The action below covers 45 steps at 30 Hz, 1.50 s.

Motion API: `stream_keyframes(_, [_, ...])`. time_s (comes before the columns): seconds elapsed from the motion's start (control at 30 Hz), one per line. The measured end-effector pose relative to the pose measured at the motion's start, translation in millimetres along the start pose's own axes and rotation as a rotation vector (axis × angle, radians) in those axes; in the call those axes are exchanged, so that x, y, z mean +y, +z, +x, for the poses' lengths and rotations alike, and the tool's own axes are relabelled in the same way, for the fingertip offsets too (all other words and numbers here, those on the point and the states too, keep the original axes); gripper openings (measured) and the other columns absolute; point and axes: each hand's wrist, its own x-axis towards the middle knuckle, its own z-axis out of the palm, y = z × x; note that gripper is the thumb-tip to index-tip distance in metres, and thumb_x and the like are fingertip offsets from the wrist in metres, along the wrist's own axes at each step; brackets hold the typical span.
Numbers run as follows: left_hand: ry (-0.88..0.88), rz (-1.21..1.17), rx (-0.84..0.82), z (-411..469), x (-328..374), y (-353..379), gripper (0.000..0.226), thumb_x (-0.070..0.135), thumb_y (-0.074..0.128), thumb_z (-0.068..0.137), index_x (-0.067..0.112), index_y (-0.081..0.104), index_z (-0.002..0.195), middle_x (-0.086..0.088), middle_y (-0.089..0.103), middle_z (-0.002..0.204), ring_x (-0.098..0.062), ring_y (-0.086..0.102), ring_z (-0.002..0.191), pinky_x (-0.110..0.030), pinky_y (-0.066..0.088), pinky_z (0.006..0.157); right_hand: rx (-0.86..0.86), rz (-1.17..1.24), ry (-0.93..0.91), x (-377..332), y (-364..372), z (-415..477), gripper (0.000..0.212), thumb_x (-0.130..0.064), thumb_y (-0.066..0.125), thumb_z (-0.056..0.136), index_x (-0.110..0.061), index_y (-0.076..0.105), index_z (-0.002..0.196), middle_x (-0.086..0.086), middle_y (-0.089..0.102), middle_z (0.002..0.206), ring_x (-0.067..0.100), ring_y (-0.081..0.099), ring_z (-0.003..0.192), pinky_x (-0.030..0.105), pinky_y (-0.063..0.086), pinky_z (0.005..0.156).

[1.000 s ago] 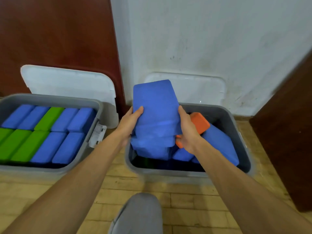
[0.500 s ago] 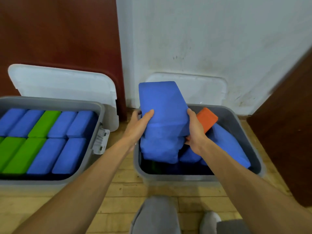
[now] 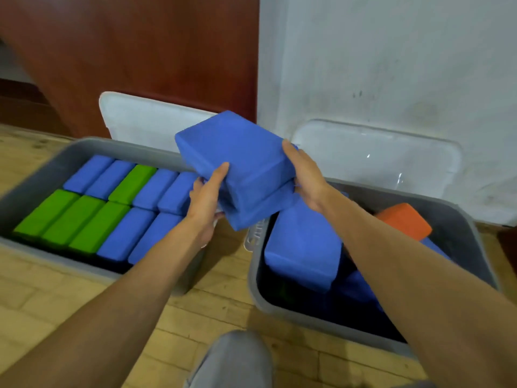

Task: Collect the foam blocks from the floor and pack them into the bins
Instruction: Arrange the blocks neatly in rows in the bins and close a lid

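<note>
Two stacked blue foam blocks (image 3: 237,161) hang in the air over the gap between two grey bins. My left hand (image 3: 205,200) grips their near left side, thumb up on the top block. My right hand (image 3: 305,175) grips their right side. The left bin (image 3: 89,145) holds neat rows of blue and green blocks (image 3: 72,219). In the right bin (image 3: 458,222) a large blue block (image 3: 303,247) lies tilted over other blue blocks, with an orange block (image 3: 402,221) at the back right.
Each bin's white lid stands open behind it, the left lid (image 3: 140,119) against a dark red panel, the right lid (image 3: 375,155) against a white wall. The floor (image 3: 56,292) is pale wood. My grey-trousered knee (image 3: 235,359) is at the bottom centre.
The stack I hold has left the right bin and travelled left and up toward the left bin. The view has swung left, so the left bin shows more fully.
</note>
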Motion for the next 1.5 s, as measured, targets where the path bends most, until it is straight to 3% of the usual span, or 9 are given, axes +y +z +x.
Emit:
stream_keyframes(0.13, [0.019, -0.025, 0.094, 8, -18, -10, 0.093, 0.066, 0.072, 0.048, 0.031, 0.049, 0.13, 0.005, 0.058, 0.129, -0.02, 0.06, 0.112, -0.039, 0.056, 0.074, -0.062, 0.046, 0.036, 20, 22, 35, 0.063, -0.064, 0.061, 0.066, -0.03, 0.062, 0.12, -0.008, 0.066, 0.119, 0.015, 0.062, 0.109, 0.039, 0.047, 0.1])
stream_keyframes(0.53, [0.057, 0.101, 0.119, 15, -33, 5, 0.116, 0.078, 0.069, 0.041, 0.026, 0.033, 0.138, 0.002, 0.044, 0.135, -0.02, 0.051, 0.118, -0.047, 0.055, 0.087, -0.008, -0.006, 0.009, 36, 11, 53, 0.055, -0.054, 0.042, 0.094, -0.022, 0.036, 0.139, -0.006, 0.051, 0.13, 0.014, 0.05, 0.117, 0.031, 0.041, 0.094])
stream_keyframes(0.77, [0.062, 0.095, 0.094, 23, -39, -14, 0.113, 0.085, 0.072, 0.038, 0.039, 0.039, 0.135, 0.005, 0.046, 0.138, -0.02, 0.05, 0.124, -0.05, 0.047, 0.098, -0.047, 0.146, 0.072, 41, 29, 51, 0.077, -0.066, 0.059, 0.066, -0.026, 0.049, 0.131, -0.004, 0.059, 0.127, 0.016, 0.058, 0.114, 0.038, 0.046, 0.1])
stream_keyframes(0.93, [0.049, 0.157, 0.091, 17, -34, -2, 0.122, 0.087, 0.064, 0.039, 0.038, 0.027, 0.144, 0.002, 0.036, 0.145, -0.024, 0.045, 0.128, -0.05, 0.044, 0.101, -0.053, 0.013, 0.006, 29, 22, 43, 0.062, -0.061, 0.043, 0.092, -0.023, 0.038, 0.141, -0.012, 0.049, 0.134, 0.009, 0.049, 0.118, 0.029, 0.038, 0.102])
stream_keyframes(1.2, [0.007, 0.07, 0.025, -6, -34, -28, 0.028, 0.035, 0.048, 0.097, 0.02, 0.053, 0.12, 0.001, 0.063, 0.113, -0.016, 0.061, 0.104, -0.036, 0.051, 0.088, 0.146, -0.273, -0.06, 19, 11, 14, 0.064, -0.063, 0.027, 0.096, -0.008, 0.054, 0.114, -0.003, 0.049, 0.09, 0.015, 0.048, 0.08, 0.029, 0.04, 0.077])
stream_keyframes(1.23, [0.014, 0.141, 0.097, -14, -33, -28, 0.017, 0.024, 0.049, 0.095, 0.017, 0.053, 0.109, 0.0, 0.062, 0.102, -0.015, 0.061, 0.095, -0.035, 0.051, 0.084, 0.164, -0.285, -0.06, 20, 8, 8, 0.076, -0.061, 0.028, 0.097, 0.008, 0.036, 0.129, 0.002, 0.043, 0.084, 0.017, 0.041, 0.075, 0.033, 0.043, 0.078])
stream_keyframes(1.27, [0.003, 0.206, 0.145, -24, -36, -27, 0.011, 0.016, 0.048, 0.092, 0.015, 0.052, 0.102, -0.001, 0.059, 0.093, -0.016, 0.058, 0.086, -0.035, 0.05, 0.081, 0.177, -0.328, -0.074, 21, 2, 0, 0.052, -0.057, 0.03, 0.098, -0.007, 0.041, 0.089, 0.007, 0.04, 0.084, 0.022, 0.038, 0.075, 0.041, 0.046, 0.083])
stream_keyframes(1.37, [-0.023, 0.346, 0.037, -48, -50, -19, 0.013, 0.009, 0.049, 0.089, 0.015, 0.06, 0.089, -0.002, 0.061, 0.082, -0.019, 0.057, 0.079, -0.036, 0.05, 0.079, 0.199, -0.456, -0.028, 29, -14, -25, 0.064, -0.046, 0.04, 0.099, 0.015, 0.056, 0.102, 0.021, 0.047, 0.085, 0.034, 0.046, 0.079, 0.059, 0.042, 0.099])
stream_keyframes(1.5, [0.161, 0.671, -0.229, -56, -60, 10, 0.019, 0.008, 0.054, 0.087, 0.016, 0.069, 0.095, 0.001, 0.067, 0.098, -0.013, 0.059, 0.092, -0.025, 0.045, 0.082, 0.127, -0.855, 0.058, 43, -42, -55, 0.04, -0.031, 0.052, 0.095, -0.006, 0.049, 0.064, 0.013, 0.049, 0.064, 0.028, 0.055, 0.067, 0.037, 0.048, 0.071])
